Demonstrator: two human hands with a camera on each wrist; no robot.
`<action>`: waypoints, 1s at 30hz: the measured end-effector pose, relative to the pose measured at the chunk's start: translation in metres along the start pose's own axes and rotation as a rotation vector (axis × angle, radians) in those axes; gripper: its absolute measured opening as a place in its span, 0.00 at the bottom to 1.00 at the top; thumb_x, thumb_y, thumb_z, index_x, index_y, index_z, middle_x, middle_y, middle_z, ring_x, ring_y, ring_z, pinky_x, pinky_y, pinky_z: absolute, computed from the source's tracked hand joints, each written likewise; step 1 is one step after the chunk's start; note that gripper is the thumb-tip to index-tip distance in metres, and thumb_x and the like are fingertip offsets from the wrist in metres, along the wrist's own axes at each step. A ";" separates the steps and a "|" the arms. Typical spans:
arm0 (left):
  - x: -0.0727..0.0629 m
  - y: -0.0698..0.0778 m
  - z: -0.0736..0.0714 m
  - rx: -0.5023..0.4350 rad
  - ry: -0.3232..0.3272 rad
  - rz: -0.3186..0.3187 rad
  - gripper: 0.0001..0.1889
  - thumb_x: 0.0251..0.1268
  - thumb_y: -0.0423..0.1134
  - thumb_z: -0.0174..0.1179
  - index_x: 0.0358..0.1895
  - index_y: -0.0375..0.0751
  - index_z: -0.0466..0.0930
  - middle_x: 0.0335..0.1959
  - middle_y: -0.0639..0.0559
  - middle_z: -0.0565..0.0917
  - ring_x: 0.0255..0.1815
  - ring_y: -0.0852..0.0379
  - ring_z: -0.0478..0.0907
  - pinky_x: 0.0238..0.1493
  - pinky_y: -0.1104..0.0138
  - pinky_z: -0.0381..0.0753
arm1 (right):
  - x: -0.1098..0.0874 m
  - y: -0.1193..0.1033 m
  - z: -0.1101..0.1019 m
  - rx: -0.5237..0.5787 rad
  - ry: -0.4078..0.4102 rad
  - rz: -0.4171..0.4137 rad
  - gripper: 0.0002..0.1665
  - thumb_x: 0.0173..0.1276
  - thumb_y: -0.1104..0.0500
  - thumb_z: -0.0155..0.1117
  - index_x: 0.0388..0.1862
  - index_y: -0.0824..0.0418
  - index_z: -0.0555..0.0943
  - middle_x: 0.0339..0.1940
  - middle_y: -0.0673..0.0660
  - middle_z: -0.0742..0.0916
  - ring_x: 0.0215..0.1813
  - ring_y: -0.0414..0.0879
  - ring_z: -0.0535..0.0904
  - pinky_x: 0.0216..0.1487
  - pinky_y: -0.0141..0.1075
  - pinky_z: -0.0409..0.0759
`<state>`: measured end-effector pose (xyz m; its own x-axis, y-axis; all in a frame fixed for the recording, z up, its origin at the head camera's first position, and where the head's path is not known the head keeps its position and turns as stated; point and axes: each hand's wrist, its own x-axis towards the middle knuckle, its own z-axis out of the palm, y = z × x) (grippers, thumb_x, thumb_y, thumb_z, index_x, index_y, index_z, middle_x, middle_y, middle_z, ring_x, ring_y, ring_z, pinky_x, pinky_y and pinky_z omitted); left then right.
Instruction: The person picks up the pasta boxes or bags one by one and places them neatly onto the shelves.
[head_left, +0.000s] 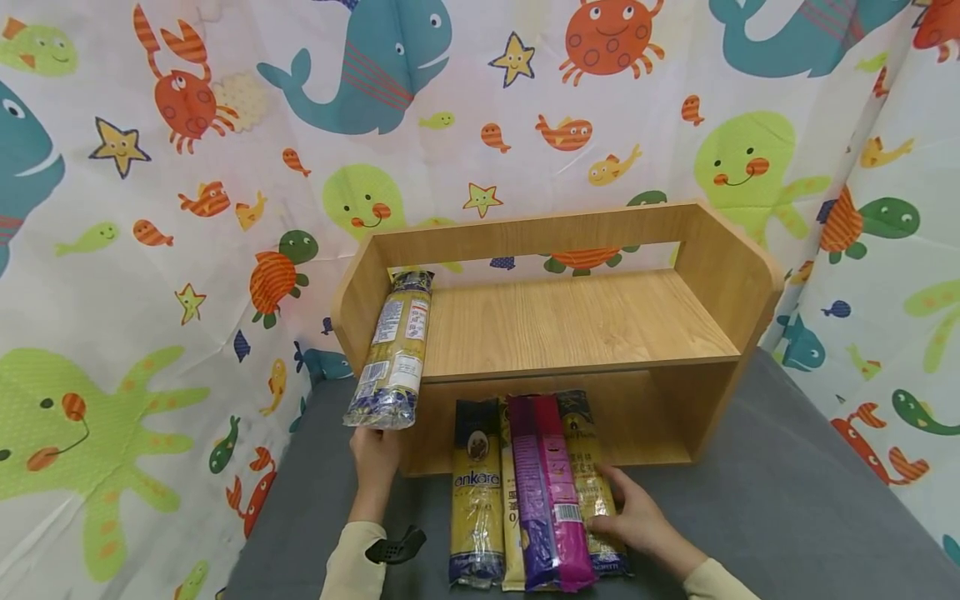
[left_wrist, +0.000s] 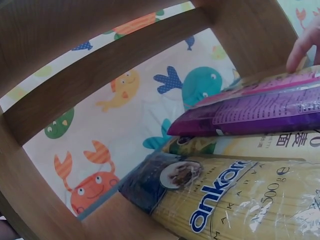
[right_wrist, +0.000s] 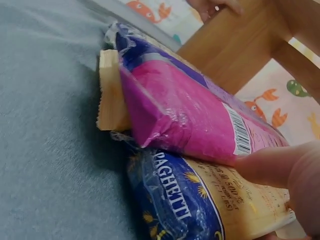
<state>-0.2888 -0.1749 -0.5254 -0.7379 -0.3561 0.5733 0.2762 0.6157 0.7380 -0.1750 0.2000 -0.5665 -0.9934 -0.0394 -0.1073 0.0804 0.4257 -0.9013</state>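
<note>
On the left of the upper shelf lies a clear pack of spaghetti [head_left: 393, 350], its near end jutting past the front edge. My left hand [head_left: 377, 454] holds that end from below, its fingers partly hidden by the pack. More pasta packs lie side by side at the lower compartment: an Ankara pack [head_left: 477, 492], a pale pack [head_left: 512, 508] mostly covered, a pink and purple pack [head_left: 551, 492] on top, and a gold and blue spaghetti pack [head_left: 588, 467] at the right. My right hand [head_left: 637, 512] grips this last one, thumb [right_wrist: 270, 167] beside the pink pack.
The two-tier wooden shelf [head_left: 570, 317] stands on a grey cloth [head_left: 810, 500]. Its right side panel [head_left: 731, 275] rises beyond the upper board. Behind hangs a curtain [head_left: 480, 100] printed with sea animals. A black strap [head_left: 396, 546] circles my left wrist.
</note>
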 end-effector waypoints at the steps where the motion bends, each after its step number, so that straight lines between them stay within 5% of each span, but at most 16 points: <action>1: 0.000 0.000 0.000 0.000 0.003 0.002 0.08 0.64 0.28 0.56 0.25 0.33 0.74 0.18 0.41 0.74 0.23 0.49 0.63 0.28 0.53 0.66 | 0.001 0.001 0.001 0.003 -0.011 -0.007 0.55 0.46 0.68 0.78 0.74 0.70 0.64 0.47 0.70 0.87 0.42 0.51 0.84 0.39 0.38 0.80; 13: 0.000 0.003 -0.002 -0.015 -0.032 -0.030 0.11 0.67 0.27 0.55 0.25 0.34 0.71 0.17 0.53 0.61 0.21 0.52 0.59 0.28 0.58 0.60 | 0.003 -0.002 0.010 -0.037 0.029 0.007 0.61 0.36 0.74 0.75 0.75 0.62 0.65 0.59 0.71 0.81 0.42 0.52 0.80 0.44 0.41 0.77; 17: -0.001 0.002 -0.002 -0.004 -0.027 -0.020 0.08 0.66 0.28 0.56 0.27 0.31 0.75 0.17 0.48 0.68 0.23 0.50 0.62 0.28 0.55 0.64 | 0.003 -0.004 0.008 -0.016 0.033 0.005 0.60 0.36 0.76 0.74 0.74 0.63 0.67 0.63 0.72 0.79 0.45 0.53 0.80 0.43 0.40 0.78; 23: -0.002 0.001 0.000 -0.003 -0.036 -0.026 0.06 0.67 0.29 0.56 0.39 0.28 0.82 0.26 0.35 0.81 0.26 0.46 0.69 0.31 0.51 0.70 | -0.002 -0.003 -0.011 0.135 -0.052 -0.009 0.57 0.40 0.79 0.68 0.75 0.71 0.61 0.51 0.76 0.83 0.38 0.52 0.82 0.33 0.39 0.81; 30: 0.000 0.001 -0.003 -0.008 -0.030 -0.013 0.08 0.66 0.28 0.56 0.27 0.32 0.75 0.17 0.46 0.69 0.23 0.51 0.62 0.28 0.58 0.63 | -0.013 -0.005 -0.036 0.171 -0.053 0.055 0.56 0.46 0.78 0.67 0.77 0.71 0.59 0.58 0.82 0.78 0.38 0.52 0.84 0.33 0.42 0.85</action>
<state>-0.2864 -0.1760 -0.5235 -0.7598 -0.3427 0.5525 0.2709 0.6056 0.7482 -0.1650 0.2310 -0.5452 -0.9819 -0.0693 -0.1764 0.1519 0.2688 -0.9511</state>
